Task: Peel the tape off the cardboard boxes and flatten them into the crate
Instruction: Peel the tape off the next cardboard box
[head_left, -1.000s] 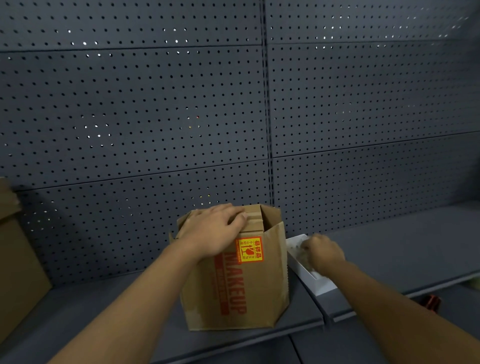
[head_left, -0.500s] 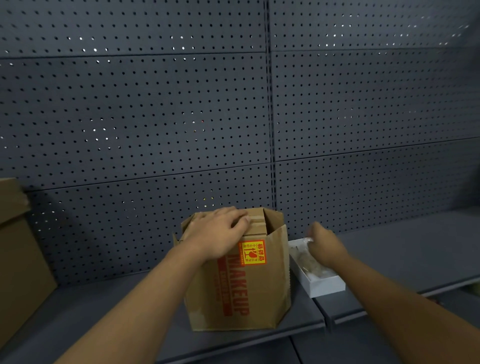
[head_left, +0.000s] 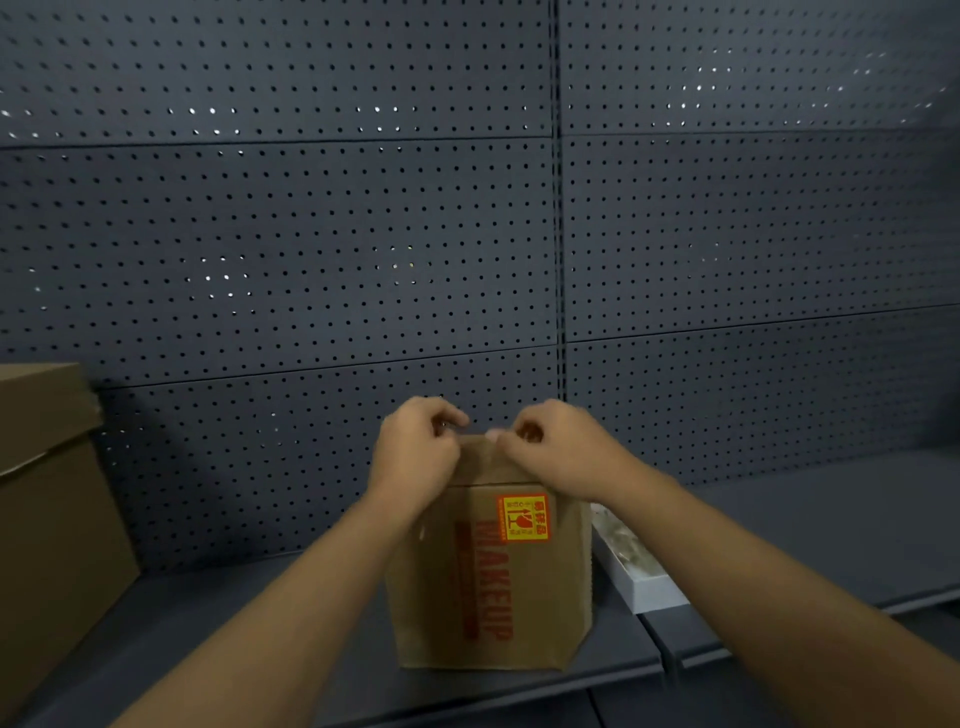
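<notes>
2 hands worked at the top of the small box (head_left: 493, 571) in the head view, so the step in hand was, by my judgement, to find the end of the tape and start to peel it. To do this well, 1 hand should keep the flap down while the other lifts the tape end with a nail, then pulls it low and slow along the seam, so that the tape comes in 1 strip and does not tear the paper layer. A fast pull upward could lift the light box from the shelf (head_left: 234, 613).

The left hand (head_left: 415, 452) had its fingers curled and pinched the top edge of the box. The right hand (head_left: 561, 447) was also curled, its fingertips nipping something small at the same edge; whether this was tape or only the flap, I could not tell, because the frame was blurred there.

The box stood upright on the shelf, between a bigger brown box (head_left: 47, 493) well to the left and a white tray (head_left: 644, 587) just beside it on the right. No crate was in view.
</notes>
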